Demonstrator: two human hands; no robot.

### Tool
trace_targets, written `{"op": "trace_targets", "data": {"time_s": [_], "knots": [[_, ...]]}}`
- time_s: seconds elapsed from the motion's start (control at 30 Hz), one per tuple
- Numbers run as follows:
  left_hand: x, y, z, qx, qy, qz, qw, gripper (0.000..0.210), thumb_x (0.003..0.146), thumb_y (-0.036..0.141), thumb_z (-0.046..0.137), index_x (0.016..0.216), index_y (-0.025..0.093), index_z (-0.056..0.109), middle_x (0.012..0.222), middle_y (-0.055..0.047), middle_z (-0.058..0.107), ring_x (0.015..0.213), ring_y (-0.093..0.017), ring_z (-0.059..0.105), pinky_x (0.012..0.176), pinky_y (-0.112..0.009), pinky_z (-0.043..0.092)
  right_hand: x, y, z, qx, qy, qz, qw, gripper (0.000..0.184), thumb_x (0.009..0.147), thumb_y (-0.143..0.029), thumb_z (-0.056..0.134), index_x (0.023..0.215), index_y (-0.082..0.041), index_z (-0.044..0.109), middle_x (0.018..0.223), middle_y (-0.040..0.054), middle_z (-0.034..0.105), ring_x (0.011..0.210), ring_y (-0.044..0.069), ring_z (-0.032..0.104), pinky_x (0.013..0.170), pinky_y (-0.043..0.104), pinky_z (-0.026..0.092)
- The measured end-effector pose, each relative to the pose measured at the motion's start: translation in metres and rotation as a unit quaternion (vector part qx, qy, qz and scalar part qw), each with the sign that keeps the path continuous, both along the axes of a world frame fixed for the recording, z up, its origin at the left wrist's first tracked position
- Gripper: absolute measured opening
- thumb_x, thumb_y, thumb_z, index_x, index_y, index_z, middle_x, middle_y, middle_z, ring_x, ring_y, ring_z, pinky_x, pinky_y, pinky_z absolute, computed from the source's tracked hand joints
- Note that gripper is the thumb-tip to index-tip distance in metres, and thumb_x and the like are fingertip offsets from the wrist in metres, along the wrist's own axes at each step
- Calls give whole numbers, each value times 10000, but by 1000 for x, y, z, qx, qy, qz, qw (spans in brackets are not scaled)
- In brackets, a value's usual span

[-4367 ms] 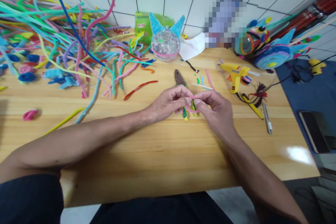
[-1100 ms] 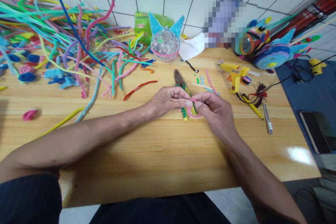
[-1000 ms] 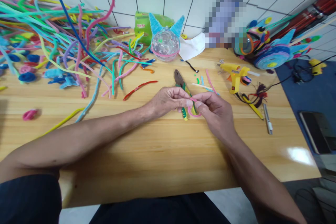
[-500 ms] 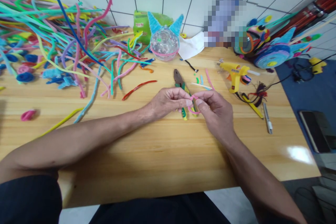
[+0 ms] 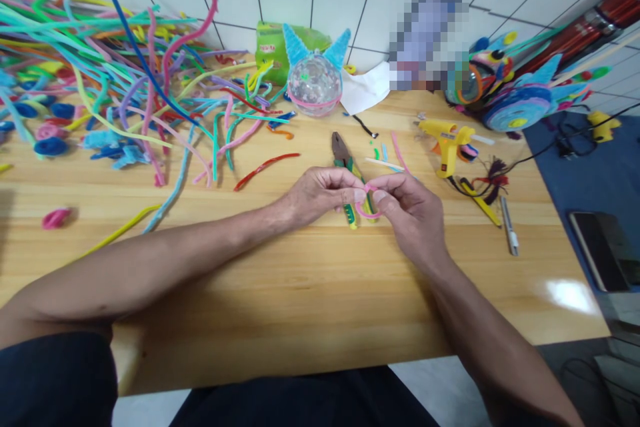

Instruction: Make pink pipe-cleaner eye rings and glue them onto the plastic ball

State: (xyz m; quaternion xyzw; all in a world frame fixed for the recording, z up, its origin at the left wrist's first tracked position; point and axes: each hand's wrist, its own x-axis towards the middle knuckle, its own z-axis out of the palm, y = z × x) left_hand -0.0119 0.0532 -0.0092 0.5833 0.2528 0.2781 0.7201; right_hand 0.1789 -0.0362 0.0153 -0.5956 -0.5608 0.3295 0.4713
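A pink pipe cleaner (image 5: 369, 215) is bent into a small loop between my two hands. My left hand (image 5: 330, 195) pinches one side of it between thumb and fingers. From the other side my right hand (image 5: 410, 210) grips it the same way, the fingertips of both hands nearly meeting. Under and behind the hands lie pliers (image 5: 341, 150) with green and yellow handles, partly covered by my left hand. Just beyond the pliers stands a clear ball (image 5: 314, 83) with two fuzzy blue ears and a pink band round it.
A heap of colourful pipe cleaners (image 5: 125, 80) spreads over the table's left side. At right lie a yellow glue gun (image 5: 447, 140), a utility knife (image 5: 510, 227) and a decorated fish-like craft (image 5: 515, 103). A red pipe cleaner (image 5: 265, 170) lies left of the pliers. A green packet (image 5: 273, 47) stands behind the ball.
Both hands stay almost in place on the pink pipe cleaner. Its loop has shifted slightly and shows a little more below the fingers.
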Motion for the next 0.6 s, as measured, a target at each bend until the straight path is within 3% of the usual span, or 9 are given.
{"op": "trace_targets", "data": {"time_s": [0.37,0.6], "knots": [[1,0,-3,-20,-3,-9,1000,457,811,549,967,949,146,800,770,-11,760,630,-88,597,616,-229,491,0,4,-1,-14,15,0,1000,80,879,-294,740,916,-235,779,807,-12,781,687,150,673,654,299,541],[1,-3,-8,-2,-23,-17,1000,409,862,512,946,962,142,806,882,-54,838,769,-129,739,753,-258,590,0,5,-4,-16,17,9,1000,101,864,-322,784,871,-230,744,742,-19,731,638,142,626,620,294,514]]}}
